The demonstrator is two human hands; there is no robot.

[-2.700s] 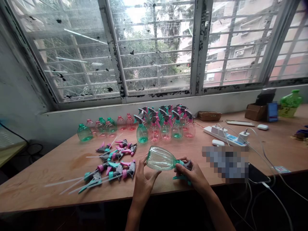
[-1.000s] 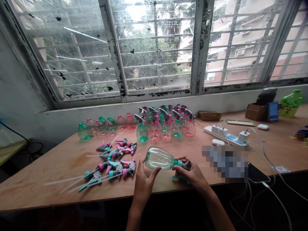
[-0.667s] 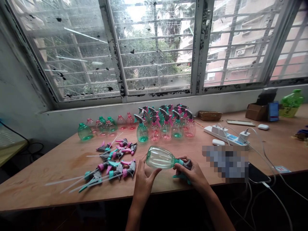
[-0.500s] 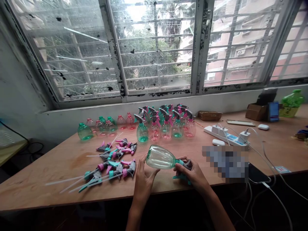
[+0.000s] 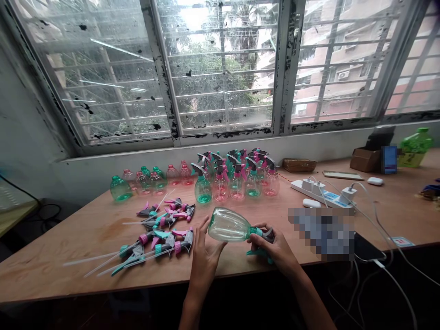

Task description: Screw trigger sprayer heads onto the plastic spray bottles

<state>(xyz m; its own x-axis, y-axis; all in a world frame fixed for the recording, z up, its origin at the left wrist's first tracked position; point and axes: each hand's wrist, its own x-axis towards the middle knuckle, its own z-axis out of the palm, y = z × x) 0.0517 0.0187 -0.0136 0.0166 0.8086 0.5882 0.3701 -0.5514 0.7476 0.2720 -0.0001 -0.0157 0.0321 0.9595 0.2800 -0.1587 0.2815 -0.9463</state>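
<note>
A clear green spray bottle (image 5: 229, 224) lies sideways in the air above the table's front edge, its base towards the left. My left hand (image 5: 205, 250) is curved around the base end, with the fingers on the far side and the thumb at its lower edge. At the neck, my right hand (image 5: 275, 247) grips the grey and teal spray head (image 5: 256, 233), whose teal trigger (image 5: 257, 253) hangs below the fingers. Left of my hands lies a pile of loose spray heads (image 5: 165, 243), pink, teal and grey, several with long clear tubes.
Green and pink bottles without heads (image 5: 121, 189) stand at the back left. Several bottles with spray heads (image 5: 220, 188) stand at the back middle. To the right are a white power strip (image 5: 323, 195) with cables, a phone (image 5: 369, 247) and a cardboard box (image 5: 366, 159).
Hardly anything differs. Both hands and the spray bottle keep nearly the same pose, and the whole view has shifted very slightly.
</note>
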